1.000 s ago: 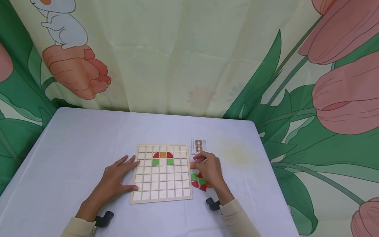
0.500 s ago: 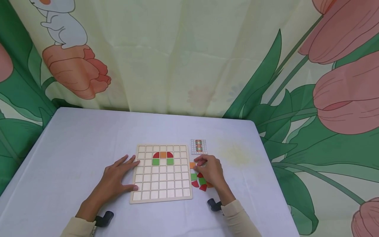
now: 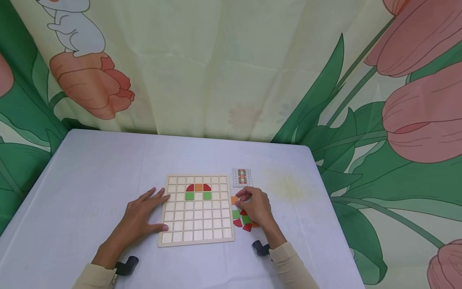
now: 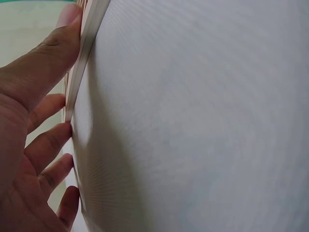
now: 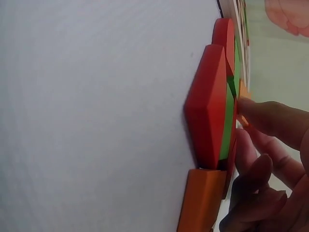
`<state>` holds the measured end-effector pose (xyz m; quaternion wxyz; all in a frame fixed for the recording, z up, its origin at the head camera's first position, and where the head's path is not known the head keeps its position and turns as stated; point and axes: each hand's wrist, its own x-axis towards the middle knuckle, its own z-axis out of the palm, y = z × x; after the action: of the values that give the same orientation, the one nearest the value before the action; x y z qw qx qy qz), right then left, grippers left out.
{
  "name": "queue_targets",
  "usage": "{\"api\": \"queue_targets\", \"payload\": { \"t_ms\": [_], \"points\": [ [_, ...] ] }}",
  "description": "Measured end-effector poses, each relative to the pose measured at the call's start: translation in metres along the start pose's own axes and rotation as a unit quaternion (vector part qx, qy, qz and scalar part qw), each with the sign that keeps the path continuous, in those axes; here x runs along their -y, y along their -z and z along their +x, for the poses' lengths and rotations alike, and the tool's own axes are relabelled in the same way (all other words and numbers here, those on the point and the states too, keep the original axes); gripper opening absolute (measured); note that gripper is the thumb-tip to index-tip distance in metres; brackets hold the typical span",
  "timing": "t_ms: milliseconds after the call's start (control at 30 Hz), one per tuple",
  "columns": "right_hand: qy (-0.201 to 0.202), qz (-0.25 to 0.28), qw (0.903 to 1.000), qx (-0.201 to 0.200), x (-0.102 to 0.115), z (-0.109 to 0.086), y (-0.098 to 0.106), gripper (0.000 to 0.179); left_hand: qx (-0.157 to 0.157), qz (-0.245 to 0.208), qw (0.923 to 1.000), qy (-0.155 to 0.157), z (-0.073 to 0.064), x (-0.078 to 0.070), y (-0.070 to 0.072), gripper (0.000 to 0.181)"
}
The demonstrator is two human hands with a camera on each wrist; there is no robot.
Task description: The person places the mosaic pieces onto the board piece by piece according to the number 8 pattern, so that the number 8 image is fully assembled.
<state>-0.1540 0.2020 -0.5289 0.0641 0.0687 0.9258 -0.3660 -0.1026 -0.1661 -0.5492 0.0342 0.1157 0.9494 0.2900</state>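
Board point(image 3: 198, 216), on worktop point(image 3: 108, 180); left hand point(image 3: 138, 214), spread against its left edge, presumably steadying it; right hand point(image 3: 257, 205), pinching orange tile point(image 3: 234, 200) just beside its right edge; loose tiles point(image 3: 246, 219) and card point(image 3: 242, 178) near, likely for easy reach and sight.

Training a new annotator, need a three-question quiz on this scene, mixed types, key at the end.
1. What colour is the middle tile between the two red tiles on the grid board? A) green B) orange C) red
2. True or false: the left hand touches the grid board.
3. Fill in: in the head view, the pattern card lies to the ____ of the grid board.

Key: 1: B; 2: true; 3: right.
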Motion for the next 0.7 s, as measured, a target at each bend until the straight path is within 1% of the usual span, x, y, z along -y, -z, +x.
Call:
{"api": "queue_targets", "payload": {
  "t_ms": [200,333,500,600,700],
  "points": [
    [0.020,0.013,0.9997,-0.003,-0.001,0.001,-0.001,0.020,0.002,-0.005,1.0000,-0.001,0.000,0.001,0.000,0.100],
    [0.030,0.037,0.9987,-0.019,0.001,-0.002,-0.002,0.018,0.002,-0.006,1.0000,-0.001,-0.001,0.001,0.000,0.100],
    [0.051,0.066,0.9959,-0.035,0.011,-0.008,-0.005,0.018,0.003,-0.003,1.0000,0.001,0.000,0.001,-0.001,0.100],
    [0.061,0.075,0.9948,-0.029,0.020,-0.011,-0.010,0.017,0.003,-0.002,1.0000,0.001,0.000,0.001,-0.001,0.100],
    [0.075,0.081,0.9939,-0.010,0.030,-0.014,-0.016,0.016,0.003,-0.003,1.0000,0.000,0.000,0.001,0.000,0.100]
  ]
}}
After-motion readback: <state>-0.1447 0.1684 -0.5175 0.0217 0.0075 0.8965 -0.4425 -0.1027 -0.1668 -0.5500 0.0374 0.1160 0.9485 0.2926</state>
